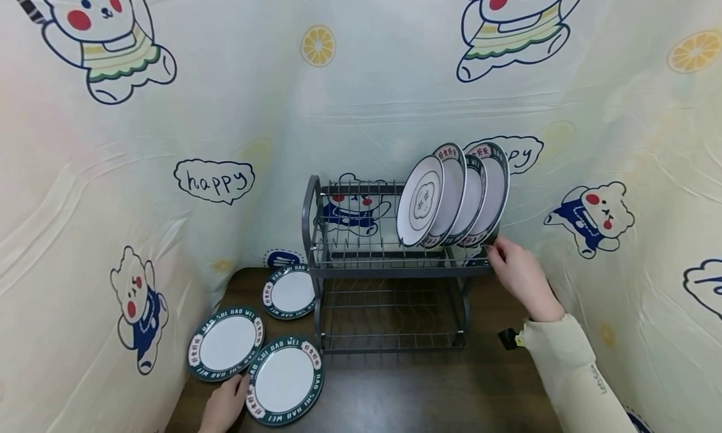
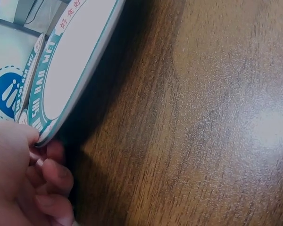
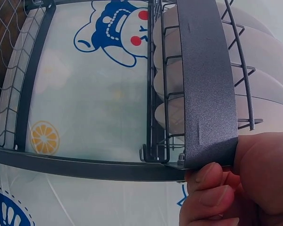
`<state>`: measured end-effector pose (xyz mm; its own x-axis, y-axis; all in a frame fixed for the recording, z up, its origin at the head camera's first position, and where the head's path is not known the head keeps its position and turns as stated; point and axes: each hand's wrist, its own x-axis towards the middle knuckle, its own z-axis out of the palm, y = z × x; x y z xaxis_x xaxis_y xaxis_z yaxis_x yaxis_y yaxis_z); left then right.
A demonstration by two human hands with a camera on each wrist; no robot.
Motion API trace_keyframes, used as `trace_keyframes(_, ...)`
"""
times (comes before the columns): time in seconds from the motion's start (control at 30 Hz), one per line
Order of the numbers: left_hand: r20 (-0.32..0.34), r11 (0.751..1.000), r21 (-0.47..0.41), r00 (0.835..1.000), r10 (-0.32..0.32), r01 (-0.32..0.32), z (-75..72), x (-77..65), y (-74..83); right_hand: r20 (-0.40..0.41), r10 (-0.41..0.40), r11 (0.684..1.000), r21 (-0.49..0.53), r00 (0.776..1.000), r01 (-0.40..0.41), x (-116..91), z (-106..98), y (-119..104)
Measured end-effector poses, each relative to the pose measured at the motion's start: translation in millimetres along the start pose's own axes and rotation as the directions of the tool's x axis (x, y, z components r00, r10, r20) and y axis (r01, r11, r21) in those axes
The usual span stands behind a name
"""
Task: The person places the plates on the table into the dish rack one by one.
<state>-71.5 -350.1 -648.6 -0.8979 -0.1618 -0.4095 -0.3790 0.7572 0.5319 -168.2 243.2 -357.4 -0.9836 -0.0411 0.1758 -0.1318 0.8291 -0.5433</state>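
Note:
My left hand (image 1: 223, 403) pinches the edge of the front green-rimmed plate (image 1: 284, 381), thumb on top and fingers curled beneath the rim (image 2: 49, 129). A second green-rimmed plate (image 1: 226, 344) lies just behind and left, and a third plate (image 1: 289, 291) sits farther back beside the rack. At the front right corner of the grey two-tier dish rack (image 1: 395, 272), my right hand (image 1: 521, 276) grips the upper frame. In the right wrist view its thumb and fingers close round the end of the flat front bar (image 3: 210, 94). Several plates (image 1: 420, 201) stand tilted in the right half of the top tier.
The rack stands on a dark brown wooden table (image 1: 406, 389). Its lower wire tier (image 1: 389, 314) sits close above the tabletop. A patterned cloth (image 1: 361, 94) hangs behind and along both sides. A small black object (image 1: 509, 339) shows beside the right sleeve.

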Motion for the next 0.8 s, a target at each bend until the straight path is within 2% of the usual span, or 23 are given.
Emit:
trace_keyframes(0.37,-0.022,0.994,-0.112,1.0,0.008,-0.011,1.8,-3.5,-3.2,0.006,0.006,1.0,0.013,1.0,-0.006,-1.3,-1.1,-2.4)
trace_keyframes(0.53,0.004,0.987,-0.164,1.0,-0.002,0.003,2.8,-1.6,-1.6,0.021,0.009,1.0,0.024,1.0,-0.01,-0.4,-1.3,-0.7)
trace_keyframes(0.6,0.023,0.987,-0.159,1.0,0.012,-0.008,2.6,-1.1,-1.4,0.03,0.014,0.999,0.031,0.999,-0.015,-0.3,-1.4,-0.5)
trace_keyframes(0.8,0.045,0.995,-0.072,0.997,0.066,-0.063,2.2,-3.9,-0.4,0.064,0.024,1.0,0.008,0.998,-0.024,-0.2,-2.0,-1.8)
